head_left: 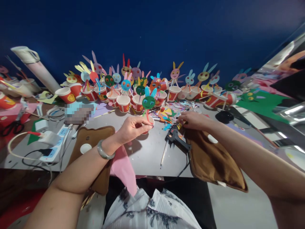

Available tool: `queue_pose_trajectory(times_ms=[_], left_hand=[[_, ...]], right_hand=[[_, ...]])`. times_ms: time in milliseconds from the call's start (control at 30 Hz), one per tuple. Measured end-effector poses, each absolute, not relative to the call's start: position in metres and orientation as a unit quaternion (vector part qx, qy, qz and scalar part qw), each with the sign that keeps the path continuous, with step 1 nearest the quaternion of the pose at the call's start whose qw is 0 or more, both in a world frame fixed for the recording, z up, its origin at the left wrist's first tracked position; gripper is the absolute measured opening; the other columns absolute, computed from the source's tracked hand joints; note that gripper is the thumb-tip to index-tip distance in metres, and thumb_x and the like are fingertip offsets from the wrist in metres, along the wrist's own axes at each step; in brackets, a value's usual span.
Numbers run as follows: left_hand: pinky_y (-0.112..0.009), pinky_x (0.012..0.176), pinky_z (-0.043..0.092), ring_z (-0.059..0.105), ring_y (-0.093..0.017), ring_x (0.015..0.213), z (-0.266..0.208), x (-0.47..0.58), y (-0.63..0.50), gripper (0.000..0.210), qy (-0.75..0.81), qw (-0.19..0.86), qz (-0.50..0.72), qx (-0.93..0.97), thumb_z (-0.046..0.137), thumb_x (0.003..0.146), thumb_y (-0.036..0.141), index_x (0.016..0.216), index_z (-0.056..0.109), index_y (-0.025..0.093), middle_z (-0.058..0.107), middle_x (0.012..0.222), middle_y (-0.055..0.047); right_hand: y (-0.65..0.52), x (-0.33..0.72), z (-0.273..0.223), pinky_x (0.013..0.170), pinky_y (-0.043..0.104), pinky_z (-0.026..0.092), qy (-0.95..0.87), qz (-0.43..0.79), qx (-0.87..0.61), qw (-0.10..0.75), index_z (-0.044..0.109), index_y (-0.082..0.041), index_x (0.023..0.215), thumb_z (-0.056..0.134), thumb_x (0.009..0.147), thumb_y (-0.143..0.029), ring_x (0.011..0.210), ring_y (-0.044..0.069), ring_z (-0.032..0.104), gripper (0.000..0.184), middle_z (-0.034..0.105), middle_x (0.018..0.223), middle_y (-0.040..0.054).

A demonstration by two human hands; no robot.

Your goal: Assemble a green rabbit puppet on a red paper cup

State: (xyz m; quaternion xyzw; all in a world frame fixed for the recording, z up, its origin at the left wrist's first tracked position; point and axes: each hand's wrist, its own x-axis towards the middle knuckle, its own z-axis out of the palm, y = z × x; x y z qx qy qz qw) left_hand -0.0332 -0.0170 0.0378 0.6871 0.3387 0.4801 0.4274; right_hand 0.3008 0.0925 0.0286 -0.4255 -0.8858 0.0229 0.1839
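My left hand (132, 127) is closed, with thumb and fingers pinching the rim of a paper cup (145, 132) that is mostly hidden behind it. Out of that cup rises a green paper rabbit head (149, 102) with blue ears, on an orange-red paper strip. Over the pile of coloured paper scraps (168, 116), my right hand (192, 120) has its fingers bent together; whatever they may hold is too small to make out. Just below that hand lies a black hot glue gun (175, 137), with a glue stick (164, 154) sticking out toward me.
Several red-and-white cups with paper rabbits (123, 103) line the blue wall. Brown cushions (214, 159) lie under both forearms. A power strip (56, 143) with cables, scissors (14, 125) and a tilted white flask (38, 66) are on the left. Pink paper (124, 165) overhangs the front edge.
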Motion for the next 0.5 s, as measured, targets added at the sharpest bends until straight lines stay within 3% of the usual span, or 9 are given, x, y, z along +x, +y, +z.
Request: queue_pose_trajectory(times_ms=[100,200,300,400,500], left_hand=[[-0.017,0.052,0.046,0.059,-0.007,0.057,0.040,-0.034,-0.017,0.013,0.350,0.434,0.482,0.676,0.074,0.082,0.027,0.081,0.076,0.014,0.070,0.072,-0.003],[-0.016,0.050,0.045,0.057,-0.006,0.054,0.041,-0.035,-0.017,0.014,0.359,0.437,0.482,0.669,0.074,0.082,0.027,0.079,0.076,0.014,0.069,0.068,-0.002],[-0.015,0.051,0.045,0.057,-0.006,0.054,0.041,-0.035,-0.018,0.014,0.358,0.438,0.484,0.667,0.073,0.083,0.027,0.080,0.076,0.014,0.069,0.069,-0.002],[-0.015,0.051,0.046,0.058,-0.006,0.055,0.040,-0.034,-0.017,0.014,0.357,0.442,0.485,0.665,0.073,0.083,0.027,0.079,0.075,0.014,0.069,0.069,-0.002],[-0.016,0.052,0.047,0.061,-0.008,0.057,0.040,-0.034,-0.017,0.014,0.353,0.444,0.486,0.665,0.074,0.083,0.028,0.079,0.076,0.014,0.068,0.067,-0.002]], right_hand=[[0.087,0.302,0.045,0.063,0.030,0.029,-0.920,0.009,-0.389,0.054,0.065,-0.017,0.062,0.069,0.059,0.006,0.060,0.012,0.047,0.023,0.062,0.061,0.0032],[0.076,0.308,0.063,0.070,0.033,0.028,-0.918,-0.046,-0.394,0.006,0.068,-0.012,0.074,0.063,0.072,0.000,0.065,0.016,0.048,0.014,0.066,0.069,0.0102],[0.056,0.315,0.073,0.073,0.035,0.028,-0.888,-0.151,-0.434,-0.024,0.070,-0.009,0.093,0.050,0.088,-0.010,0.066,0.018,0.051,0.020,0.067,0.069,0.0138],[0.026,0.318,0.066,0.069,0.033,0.030,-0.840,-0.225,-0.494,-0.010,0.069,-0.011,0.098,0.052,0.091,-0.024,0.064,0.019,0.054,0.022,0.068,0.068,0.0115],[-0.009,0.314,0.045,0.059,0.031,0.029,-0.830,-0.196,-0.521,0.043,0.068,-0.015,0.102,0.056,0.088,-0.027,0.055,0.019,0.054,0.022,0.062,0.058,0.0048]])
